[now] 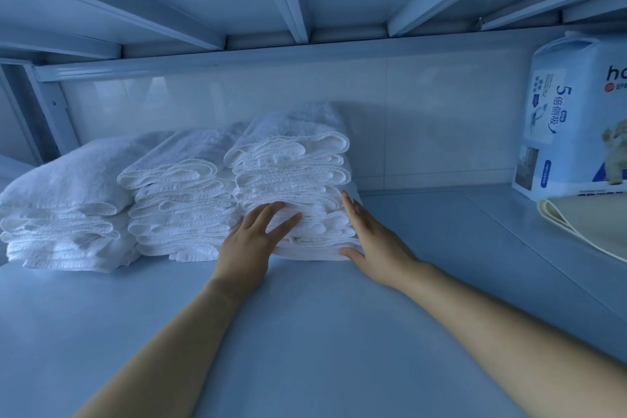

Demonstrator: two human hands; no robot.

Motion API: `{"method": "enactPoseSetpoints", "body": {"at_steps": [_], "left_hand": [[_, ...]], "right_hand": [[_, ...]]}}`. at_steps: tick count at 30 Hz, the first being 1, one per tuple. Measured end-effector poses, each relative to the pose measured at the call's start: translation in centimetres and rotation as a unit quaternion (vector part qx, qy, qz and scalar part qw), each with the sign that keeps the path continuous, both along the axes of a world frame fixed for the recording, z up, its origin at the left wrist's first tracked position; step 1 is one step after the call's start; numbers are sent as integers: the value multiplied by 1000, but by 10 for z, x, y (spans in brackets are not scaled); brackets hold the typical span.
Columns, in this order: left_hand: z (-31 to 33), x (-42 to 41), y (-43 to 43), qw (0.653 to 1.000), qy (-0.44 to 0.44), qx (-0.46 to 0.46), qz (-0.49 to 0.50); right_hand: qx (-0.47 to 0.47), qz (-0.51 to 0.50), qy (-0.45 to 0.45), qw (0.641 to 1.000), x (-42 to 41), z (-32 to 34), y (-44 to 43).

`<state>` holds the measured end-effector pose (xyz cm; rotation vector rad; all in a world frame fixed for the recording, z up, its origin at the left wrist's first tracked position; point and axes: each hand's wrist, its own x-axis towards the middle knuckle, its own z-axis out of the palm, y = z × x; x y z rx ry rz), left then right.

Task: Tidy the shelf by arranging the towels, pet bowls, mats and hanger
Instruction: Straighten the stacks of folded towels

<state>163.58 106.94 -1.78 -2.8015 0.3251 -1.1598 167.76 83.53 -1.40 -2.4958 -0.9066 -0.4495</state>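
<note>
The left hand [252, 237] presses flat on the near face of the right towel stack [291, 173], far back on the shelf [305, 316], and the right hand [369, 241] lies flat along its right side, fingers straight, likely squaring it against the neighbouring stack [176, 187].

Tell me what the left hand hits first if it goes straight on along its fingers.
The rightmost towel stack: the left hand's spread fingers touch its front, so nothing lies between.
</note>
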Motion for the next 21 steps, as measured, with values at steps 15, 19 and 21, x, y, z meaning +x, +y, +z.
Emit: {"method": "enactPoseSetpoints", "body": {"at_steps": [15, 19, 21], "left_hand": [[0, -10, -23, 997, -23, 13, -76], [-3, -8, -26, 991, 4, 44, -123], [-4, -7, -24, 991, 23, 28, -132]], "right_hand": [[-65, -71, -101, 990, -11, 4, -3], [-70, -34, -147, 986, -19, 0, -12], [-71, -15, -130, 989, -23, 0, -16]]}}
